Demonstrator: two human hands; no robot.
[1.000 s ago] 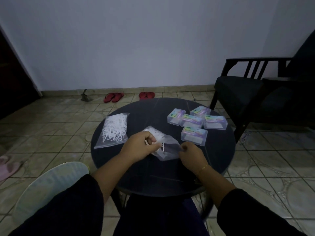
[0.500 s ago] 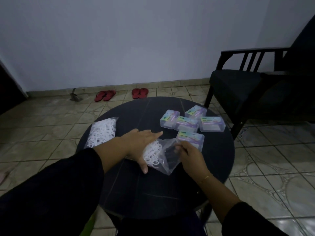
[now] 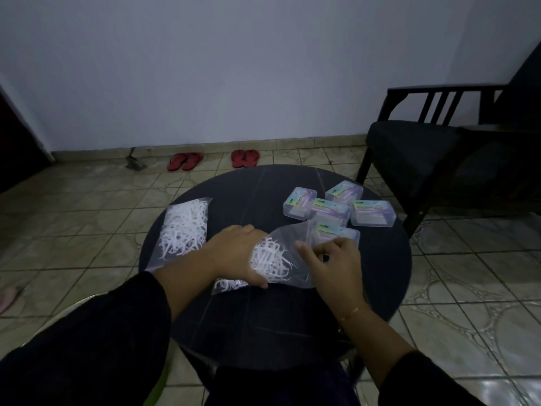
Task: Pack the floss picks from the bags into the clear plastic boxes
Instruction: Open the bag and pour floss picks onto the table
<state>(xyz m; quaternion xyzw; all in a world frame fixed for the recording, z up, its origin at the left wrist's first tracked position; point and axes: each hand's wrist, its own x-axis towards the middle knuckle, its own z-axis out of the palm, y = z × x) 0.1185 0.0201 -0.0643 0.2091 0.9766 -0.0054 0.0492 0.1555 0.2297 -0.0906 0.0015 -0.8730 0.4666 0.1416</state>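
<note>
Round table point(image 3: 377, 268), bag point(image 3: 288, 244) under left hand point(image 3: 234, 256)

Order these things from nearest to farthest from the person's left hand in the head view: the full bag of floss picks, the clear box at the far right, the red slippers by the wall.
1. Full bag of floss picks: just left of the left hand on the table.
2. Far-right clear box: across the table, to the right.
3. Red slippers: on the floor by the wall, beyond the table.
</note>
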